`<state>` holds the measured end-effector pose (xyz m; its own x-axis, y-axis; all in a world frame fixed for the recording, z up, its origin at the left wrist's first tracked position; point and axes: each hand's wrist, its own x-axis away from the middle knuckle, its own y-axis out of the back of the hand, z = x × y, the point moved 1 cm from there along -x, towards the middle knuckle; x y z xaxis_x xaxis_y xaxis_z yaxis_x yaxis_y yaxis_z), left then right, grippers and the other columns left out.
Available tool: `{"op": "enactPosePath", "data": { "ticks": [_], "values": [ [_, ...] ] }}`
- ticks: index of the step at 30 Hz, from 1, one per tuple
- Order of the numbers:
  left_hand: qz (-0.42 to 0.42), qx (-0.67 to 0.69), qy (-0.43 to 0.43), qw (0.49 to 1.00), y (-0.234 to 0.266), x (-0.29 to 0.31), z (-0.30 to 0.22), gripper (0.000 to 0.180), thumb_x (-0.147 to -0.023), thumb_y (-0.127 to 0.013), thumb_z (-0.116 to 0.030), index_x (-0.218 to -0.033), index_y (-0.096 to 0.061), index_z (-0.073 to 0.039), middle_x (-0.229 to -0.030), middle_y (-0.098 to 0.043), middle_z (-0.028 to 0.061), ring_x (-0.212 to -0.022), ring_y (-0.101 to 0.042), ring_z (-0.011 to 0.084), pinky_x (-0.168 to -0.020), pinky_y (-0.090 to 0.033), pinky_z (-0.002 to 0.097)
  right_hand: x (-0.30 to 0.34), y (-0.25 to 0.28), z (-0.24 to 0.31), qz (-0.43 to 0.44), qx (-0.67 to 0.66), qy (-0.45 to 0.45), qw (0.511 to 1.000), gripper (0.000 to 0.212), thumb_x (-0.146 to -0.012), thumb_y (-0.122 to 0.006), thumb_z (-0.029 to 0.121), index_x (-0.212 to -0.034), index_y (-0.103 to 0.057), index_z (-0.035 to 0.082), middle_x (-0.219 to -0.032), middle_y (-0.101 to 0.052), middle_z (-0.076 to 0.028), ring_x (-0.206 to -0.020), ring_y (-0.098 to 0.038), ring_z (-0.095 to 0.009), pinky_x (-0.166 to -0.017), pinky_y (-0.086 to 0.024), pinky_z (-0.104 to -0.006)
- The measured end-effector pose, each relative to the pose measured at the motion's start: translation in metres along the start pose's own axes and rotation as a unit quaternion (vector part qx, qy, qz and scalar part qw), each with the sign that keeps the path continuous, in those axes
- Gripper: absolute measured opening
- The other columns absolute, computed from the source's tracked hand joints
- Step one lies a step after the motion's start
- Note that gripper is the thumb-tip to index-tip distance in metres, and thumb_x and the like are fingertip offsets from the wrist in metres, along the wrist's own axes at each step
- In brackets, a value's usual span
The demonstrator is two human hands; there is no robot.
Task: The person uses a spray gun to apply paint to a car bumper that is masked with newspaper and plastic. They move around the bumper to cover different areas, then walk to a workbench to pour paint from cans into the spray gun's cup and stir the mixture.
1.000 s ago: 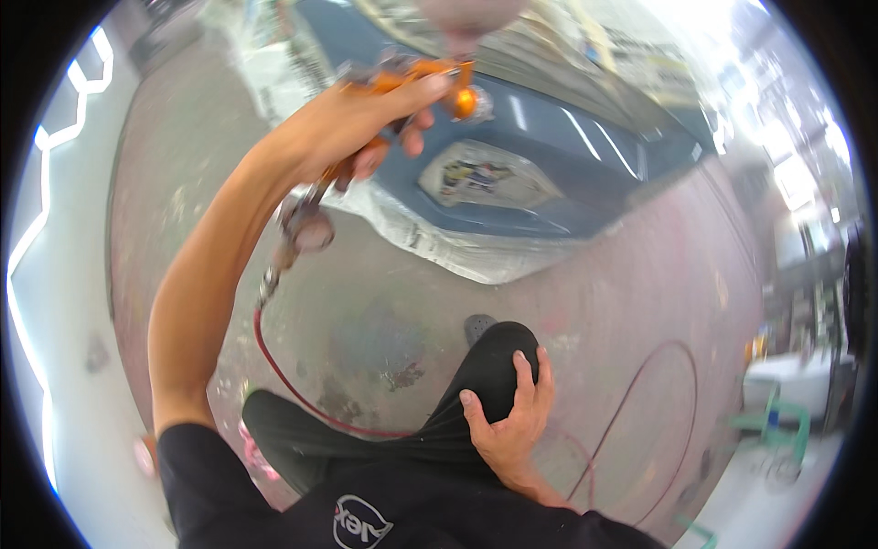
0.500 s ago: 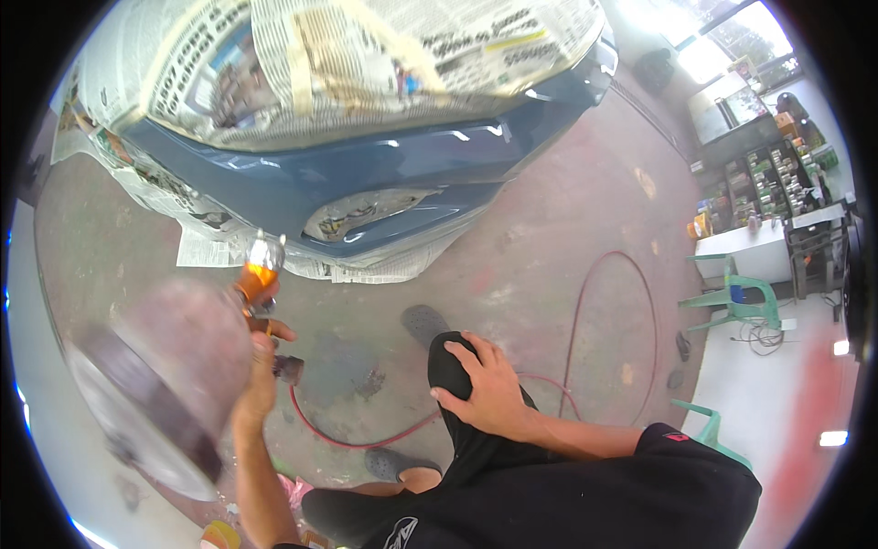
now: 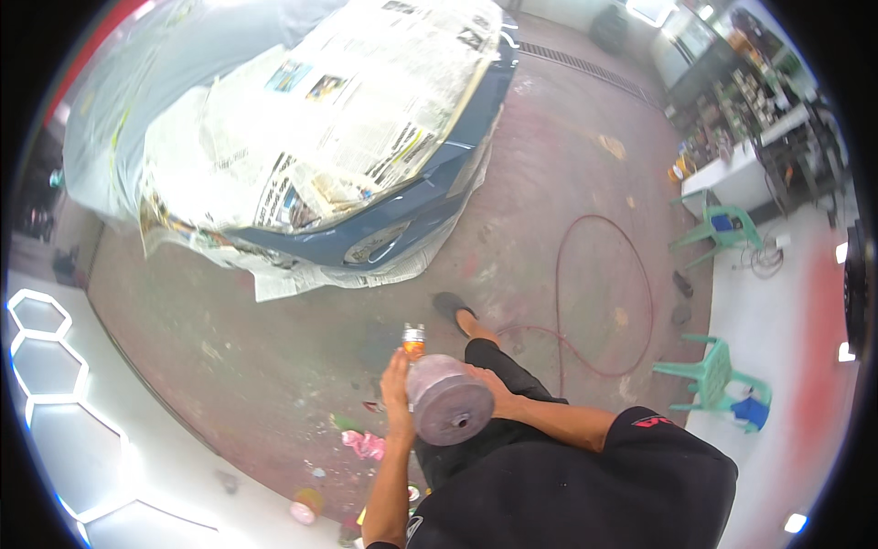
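Left hand: closed around the left side of the spray gun (image 3: 414,348), fingers bent beside its orange body; the left hand (image 3: 396,389) is grasping it, though the fingertips are partly hidden.
Right hand: the right hand (image 3: 494,389) lies at the right side of the cup (image 3: 430,373), fingers disappearing behind it; I cannot tell how far it is open or whether it grips.
Spray gun's place: in front of the person's body, above the lap, between the two hands, well apart from the car's blue bumper (image 3: 311,249).
Change in the gun: half a second ago it was out to the left in the left hand alone; now it is drawn in to the middle.
Change in the right hand: it was resting on the knee and is now up beside the cup.
Change in the view: more of the newspaper (image 3: 219,151) over the car's front shows.
Nozzle: the silver front end (image 3: 414,328) points away from the person, toward the car.
Long axis: from the cup's round lid (image 3: 437,414), near the person, it slants forward and a little left to the nozzle.
Cup lid: turned up toward the head and back toward the person.
Floor: a red hose (image 3: 652,306) loops to the right; a pink cloth (image 3: 366,446) lies at left.
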<state>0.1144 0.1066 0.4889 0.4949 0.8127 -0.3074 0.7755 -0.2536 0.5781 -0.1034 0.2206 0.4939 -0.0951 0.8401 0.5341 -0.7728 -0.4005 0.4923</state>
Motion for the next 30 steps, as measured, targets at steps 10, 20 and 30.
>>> {"op": "enactPosePath", "data": {
  "ticks": [10, 20, 30],
  "values": [
    [0.169, -0.098, -0.058, 0.979, -0.057, -0.029, -0.195, 0.083, -0.093, -0.072, -0.037, -0.166, -0.047, -0.008, -0.168, -0.046, 0.018, -0.151, -0.042, 0.0432, -0.124, -0.029, 0.0591, 0.124, 0.041, 0.022, -0.241, -0.376, 0.069, 0.892, 0.071, -0.101, -0.072, 0.032, -0.158, -0.042, 0.003, -0.149, -0.06, -0.018, -0.12, -0.06, -0.028, -0.097, -0.053, -0.044],
    [0.211, 0.042, -0.06, 0.975, -0.166, -0.045, -0.365, 0.105, -0.092, -0.087, -0.05, -0.17, -0.036, 0.0, -0.17, -0.044, 0.0248, -0.152, -0.047, 0.0421, -0.127, -0.036, 0.0588, 0.26, 0.175, -0.084, -0.449, -0.499, 0.093, 0.735, 0.041, -0.113, -0.059, 0.014, -0.151, -0.048, 0.004, -0.14, -0.064, -0.011, -0.091, -0.069, -0.017, -0.08, -0.059, -0.0346],
    [0.397, 0.474, 0.029, 0.786, -0.267, -0.102, -0.617, 0.077, -0.104, -0.069, -0.062, -0.131, -0.072, 0.01, -0.117, -0.078, 0.0208, -0.101, -0.075, 0.0293, -0.086, -0.06, 0.044, 0.464, 0.339, -0.22, -0.643, -0.592, 0.107, 0.475, 0.038, -0.118, -0.054, 0.041, -0.14, -0.051, 0.01, -0.129, -0.065, -0.007, -0.069, -0.052, -0.008, -0.065, -0.047, -0.0271]
  ]
}}
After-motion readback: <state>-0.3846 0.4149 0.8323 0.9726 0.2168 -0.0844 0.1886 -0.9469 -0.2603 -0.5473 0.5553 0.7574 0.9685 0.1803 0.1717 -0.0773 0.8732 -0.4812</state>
